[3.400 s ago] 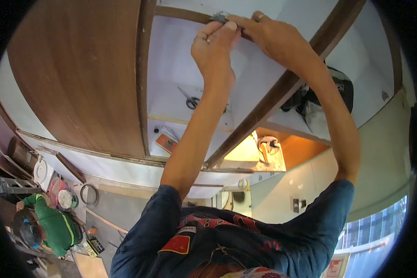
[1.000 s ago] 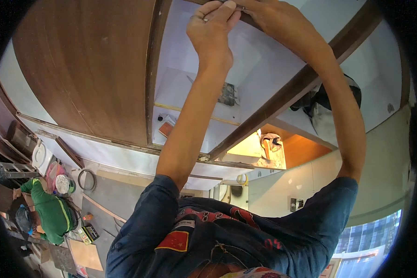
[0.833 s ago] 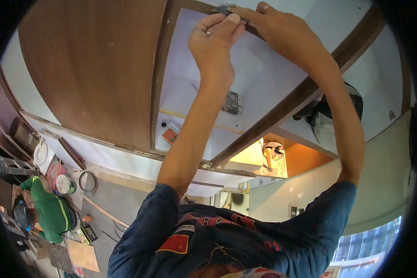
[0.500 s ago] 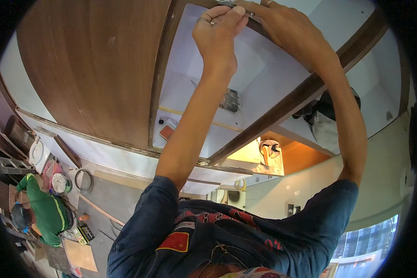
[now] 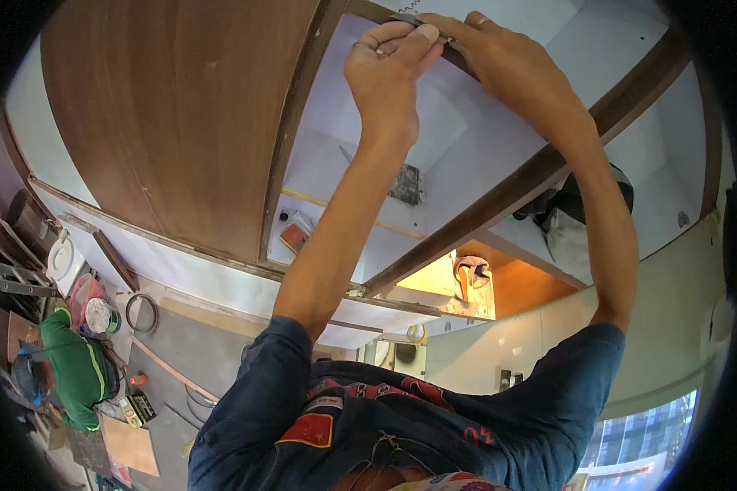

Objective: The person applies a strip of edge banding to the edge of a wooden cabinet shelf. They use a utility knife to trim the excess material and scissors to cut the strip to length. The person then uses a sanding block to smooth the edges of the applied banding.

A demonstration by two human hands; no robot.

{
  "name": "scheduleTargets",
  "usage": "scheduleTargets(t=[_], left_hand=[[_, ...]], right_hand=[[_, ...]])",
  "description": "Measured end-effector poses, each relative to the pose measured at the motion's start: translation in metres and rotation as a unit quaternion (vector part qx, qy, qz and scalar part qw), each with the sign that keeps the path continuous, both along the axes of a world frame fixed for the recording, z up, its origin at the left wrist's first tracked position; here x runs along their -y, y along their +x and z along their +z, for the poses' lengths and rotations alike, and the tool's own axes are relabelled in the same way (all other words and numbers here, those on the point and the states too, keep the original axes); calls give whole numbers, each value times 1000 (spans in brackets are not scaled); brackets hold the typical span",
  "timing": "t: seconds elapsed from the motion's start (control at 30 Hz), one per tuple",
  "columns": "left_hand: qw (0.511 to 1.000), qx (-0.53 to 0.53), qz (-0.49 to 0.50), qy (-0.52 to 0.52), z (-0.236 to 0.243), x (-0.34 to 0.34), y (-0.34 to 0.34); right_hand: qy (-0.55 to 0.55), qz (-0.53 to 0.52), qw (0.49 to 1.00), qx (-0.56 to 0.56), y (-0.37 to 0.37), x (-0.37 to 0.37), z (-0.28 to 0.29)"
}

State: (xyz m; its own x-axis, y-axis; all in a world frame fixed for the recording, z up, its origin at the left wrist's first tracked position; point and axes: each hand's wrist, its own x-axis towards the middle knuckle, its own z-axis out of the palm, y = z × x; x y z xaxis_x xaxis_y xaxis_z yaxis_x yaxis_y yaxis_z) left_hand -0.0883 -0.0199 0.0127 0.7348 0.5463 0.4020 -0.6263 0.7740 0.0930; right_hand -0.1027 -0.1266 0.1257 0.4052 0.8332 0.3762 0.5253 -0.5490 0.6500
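Both of my hands are raised to the wooden cabinet frame (image 5: 467,64) at the top of the view. Thumb and fingers of my left hand (image 5: 389,69) are pinched on a thin grey metal piece (image 5: 404,18), pressed against the frame's edge. A small dark curly strand shows just above it. My right hand (image 5: 512,65) lies over the frame beside it, its bent fingers meeting the left fingertips. A tiny shiny bit shows under the right fingers; what they grip there is mostly hidden.
A brown door panel (image 5: 172,123) stands at left. Inside the cabinet are a dark flat block (image 5: 407,185) and a small red box (image 5: 294,237). A dark and pale bundle (image 5: 567,225) lies on the right shelf. Below left, a person in green (image 5: 75,368) bends beside a bucket (image 5: 100,317).
My view has shifted slightly, so the frame and hands sit a little lower and the metal piece shows more. Both hands keep their grip at the same spot. The person in green has shifted slightly.
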Motion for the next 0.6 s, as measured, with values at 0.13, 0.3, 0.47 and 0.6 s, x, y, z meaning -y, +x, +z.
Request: scheduleTargets(t=[0.13,0.3,0.47,0.6], left_hand=[[1000,2,12,0,1,-3,11],[999,1,30,23,1,-7,15],[999,-13,48,18,0,-5,-6],[999,-17,37,32,0,-7,-6]], right_hand=[[-3,16,997,-78,-4,-11,11],[-9,-16,1000,-17,12,-11,2],[-19,46,998,30,17,-3,1],[-27,26,999,39,18,-2,0]])
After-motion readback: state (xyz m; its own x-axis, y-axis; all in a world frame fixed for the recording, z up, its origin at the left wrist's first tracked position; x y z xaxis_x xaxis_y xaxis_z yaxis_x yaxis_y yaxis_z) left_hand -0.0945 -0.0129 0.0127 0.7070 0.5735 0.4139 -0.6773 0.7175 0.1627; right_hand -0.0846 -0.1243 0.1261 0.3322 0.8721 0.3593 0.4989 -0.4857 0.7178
